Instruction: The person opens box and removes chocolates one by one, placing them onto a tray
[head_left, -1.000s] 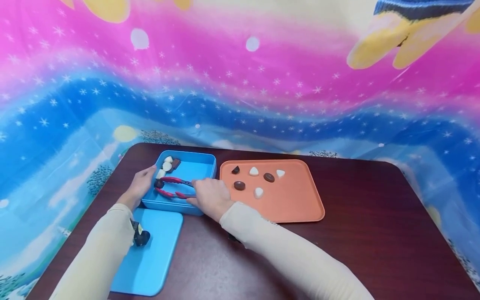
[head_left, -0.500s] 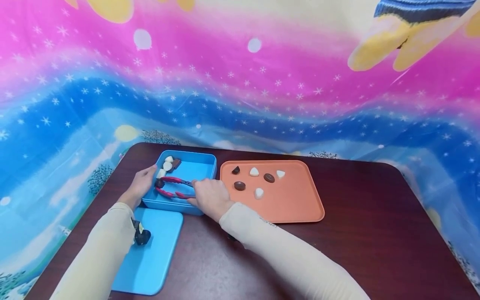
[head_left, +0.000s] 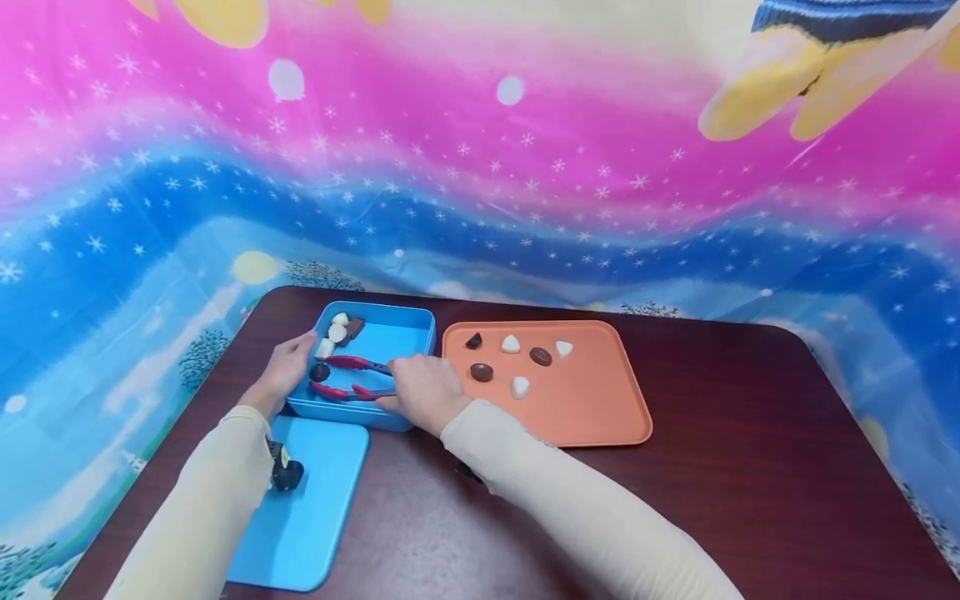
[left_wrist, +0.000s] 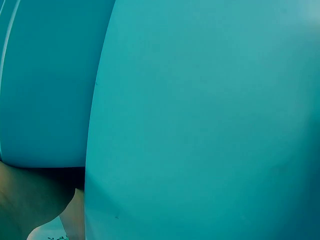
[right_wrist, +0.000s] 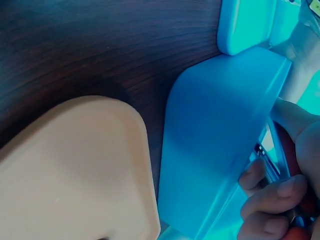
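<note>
My right hand (head_left: 429, 390) grips a pair of red-tipped tongs (head_left: 348, 362) low inside the blue box (head_left: 397, 340). Its curled fingers (right_wrist: 272, 197) show around the handles in the right wrist view. The tong arms stand apart, with a round dark chocolate (head_left: 319, 372) lying between their tips by the left wall. My left hand (head_left: 283, 371) holds that wall from outside, fingertips at the rim; only part of this hand shows in the left wrist view. White pieces (head_left: 337, 334) and a brown chocolate (head_left: 356, 327) sit farther back along the same side.
An orange tray (head_left: 585, 417) to the right of the box carries dark chocolates (head_left: 482, 372) and white pieces (head_left: 520, 387). The blue lid (head_left: 322, 500) lies on the dark table (head_left: 712, 467) in front of the box. A printed cloth (head_left: 480, 167) hangs behind.
The tongs have spread apart and let go of the round dark chocolate, which stays in the box's left side. The left hand keeps its place on the wall.
</note>
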